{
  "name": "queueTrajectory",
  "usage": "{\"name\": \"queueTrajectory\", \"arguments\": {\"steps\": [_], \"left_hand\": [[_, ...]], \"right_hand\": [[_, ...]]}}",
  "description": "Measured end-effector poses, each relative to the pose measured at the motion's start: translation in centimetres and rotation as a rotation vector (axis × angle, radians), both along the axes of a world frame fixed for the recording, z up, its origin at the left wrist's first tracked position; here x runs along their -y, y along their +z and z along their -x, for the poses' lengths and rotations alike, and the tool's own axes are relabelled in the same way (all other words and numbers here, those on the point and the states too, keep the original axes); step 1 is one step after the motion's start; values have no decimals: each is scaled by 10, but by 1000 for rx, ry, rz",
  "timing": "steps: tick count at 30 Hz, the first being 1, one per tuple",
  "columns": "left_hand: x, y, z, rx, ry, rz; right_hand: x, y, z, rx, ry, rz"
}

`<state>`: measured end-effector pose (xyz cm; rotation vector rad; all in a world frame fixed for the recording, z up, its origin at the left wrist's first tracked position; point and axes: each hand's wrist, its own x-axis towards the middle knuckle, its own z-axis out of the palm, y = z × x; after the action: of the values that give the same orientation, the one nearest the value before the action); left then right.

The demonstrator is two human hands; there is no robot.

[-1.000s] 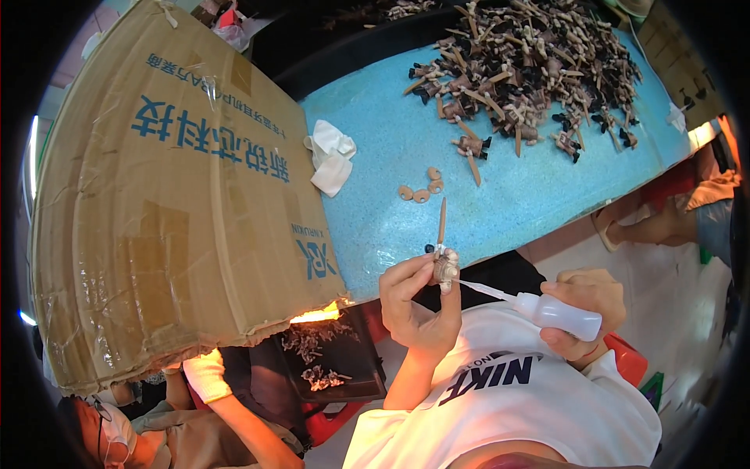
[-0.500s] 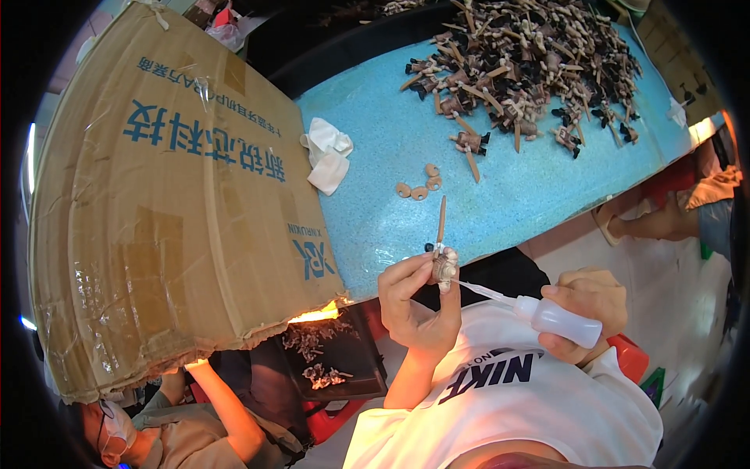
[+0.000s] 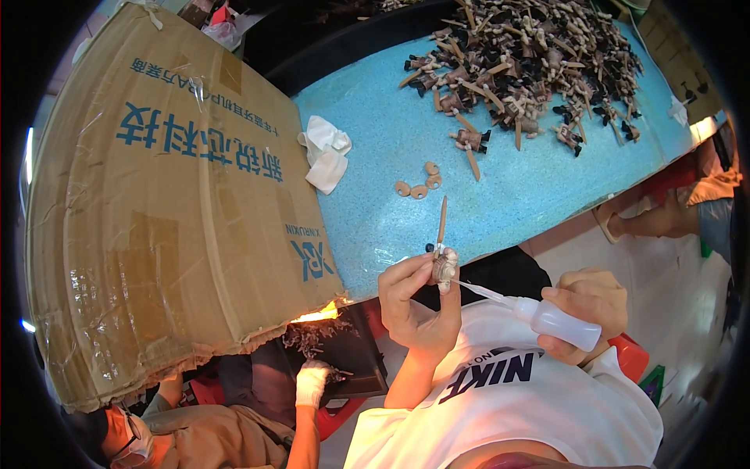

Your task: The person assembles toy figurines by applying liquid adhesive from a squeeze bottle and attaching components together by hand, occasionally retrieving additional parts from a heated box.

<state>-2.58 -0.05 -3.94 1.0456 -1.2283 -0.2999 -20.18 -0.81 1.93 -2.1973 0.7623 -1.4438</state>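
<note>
My left hand (image 3: 418,305) pinches a small figurine (image 3: 445,268) between thumb and fingertips, just off the table's near edge. A flat brown blade-like piece (image 3: 443,220) sticks up from it, pointing away from me. In my right hand (image 3: 595,301) is a translucent white squeeze bottle (image 3: 566,324), tilted toward the figurine. Its long thin nozzle (image 3: 478,290) reaches the figurine's lower right side; whether the tip touches or stops just short, I cannot tell. Beyond the hands, several small brown oval pieces with holes (image 3: 419,191) lie in a curved row on the blue tabletop (image 3: 367,227).
A heap of figurines (image 3: 539,62) covers the table's far right. White crumpled tissue (image 3: 325,154) lies beside a large cardboard sheet (image 3: 172,211) on the left. Behind it, a co-worker's gloved hand (image 3: 313,381) reaches into a black tray (image 3: 367,356) of small parts.
My hands, the figurine and the bottle stay almost where they were. The co-worker at lower left has leaned, and their gloved hand has come into the black tray.
</note>
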Motion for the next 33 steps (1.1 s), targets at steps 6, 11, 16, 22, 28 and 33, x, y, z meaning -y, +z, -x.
{"name": "queueTrajectory", "arguments": {"steps": [6,11,16,22,28,33], "left_hand": [[-1,-1,0,-10,3,-5],[-3,0,1,-50,-3,-16],[-1,-1,3,-65,-12,-23],[-3,-4,2,-81,-19,-24],[-3,-4,3,-112,-36,-34],[-3,-3,1,-150,-80,-69]], "right_hand": [[0,0,-2,18,-22,30],[0,1,-3,39,-8,14],[2,-4,-2,51,-46,69],[2,-3,-4,43,5,37],[0,-1,3,34,40,-32],[1,-3,7,61,-7,-46]]}}
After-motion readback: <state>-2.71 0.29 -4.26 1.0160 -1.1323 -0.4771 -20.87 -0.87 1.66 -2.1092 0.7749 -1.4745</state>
